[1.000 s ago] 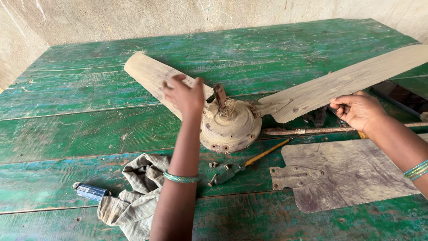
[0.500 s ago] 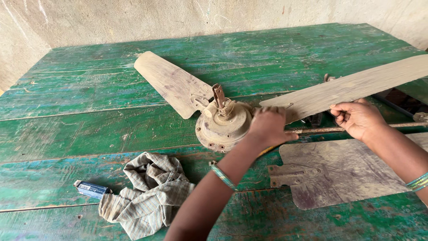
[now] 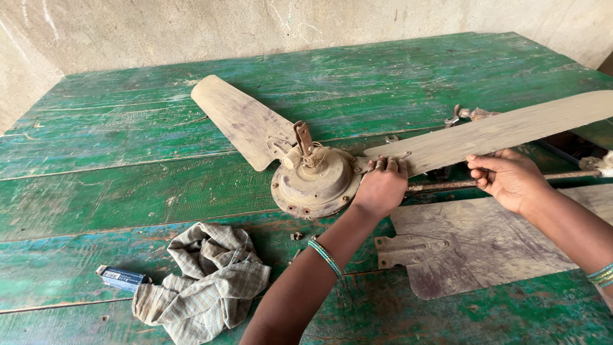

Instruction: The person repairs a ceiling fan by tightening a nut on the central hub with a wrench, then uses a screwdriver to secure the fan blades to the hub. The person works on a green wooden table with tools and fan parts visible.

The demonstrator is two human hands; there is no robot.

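Fingers of my left hand [image 3: 382,186] press flat on the root of the long fan blade [image 3: 504,131], beside the rusty motor hub [image 3: 316,185] at mid-table. My right hand [image 3: 504,179] seems curled around the thin rod [image 3: 447,186] under that blade's lower edge. Bare green planks [image 3: 128,185] lie open leftward; a loose blade [image 3: 466,246] crowds my near right

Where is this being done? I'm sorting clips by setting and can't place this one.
Probably a makeshift repair spot, not a fitted workshop: a worn green plank table against a bare plastered wall, with a dismantled ceiling fan, a detached blade and a rag.
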